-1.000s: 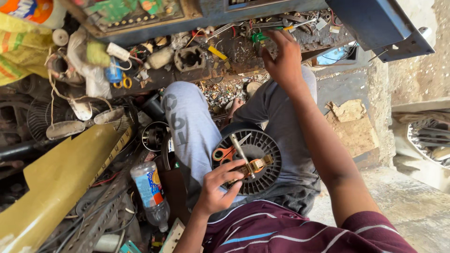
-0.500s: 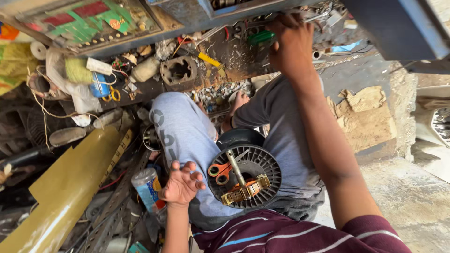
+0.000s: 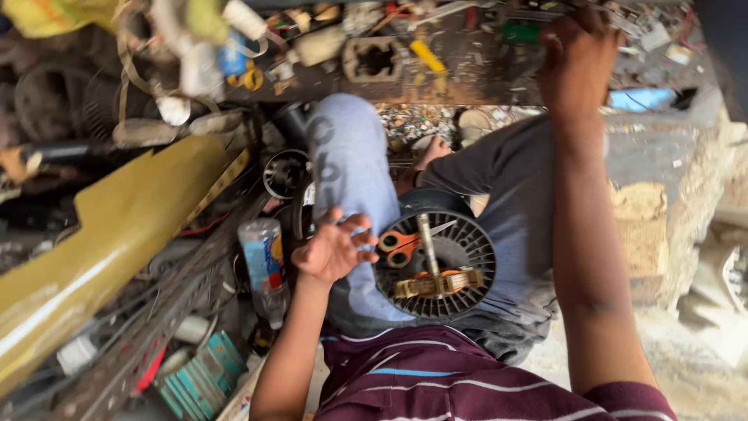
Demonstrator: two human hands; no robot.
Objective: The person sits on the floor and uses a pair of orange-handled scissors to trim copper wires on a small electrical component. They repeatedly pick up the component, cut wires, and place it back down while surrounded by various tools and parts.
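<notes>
— What is different from half a second back?

— The left hand (image 3: 333, 248) is sitting a little higher and nearer the round black fan housing (image 3: 436, 265) than it was, and the right hand (image 3: 580, 58) is still stretching up to the cluttered workbench (image 3: 467, 70), as before.

— How are the left fingers standing?

— They are spreading wide, palm showing, gripping nothing. The fingertips (image 3: 366, 234) are pointing toward the housing, which is lying just beside them on the person's lap, against the grey trousers.

— And what is lying on that housing?

— Orange-handled scissors (image 3: 401, 245) are resting on its ribbed face, right off the fingertips and almost touching them. A metal shaft (image 3: 427, 245) is running across the middle just past the scissors, and a brass-coloured part (image 3: 438, 282) is sitting lower on the disc, a bit farther from the fingers.

— What is on the other side of that hand?

— A plastic bottle (image 3: 263, 265) with a blue and orange label is standing just behind the wrist, among scrap metal.

— Is the right hand holding anything?

— One cannot tell. Its fingers are curling down among small parts on the workbench, next to a green piece (image 3: 520, 31), and the back of the hand is hiding whatever is under them. It is well apart from the housing.
</notes>
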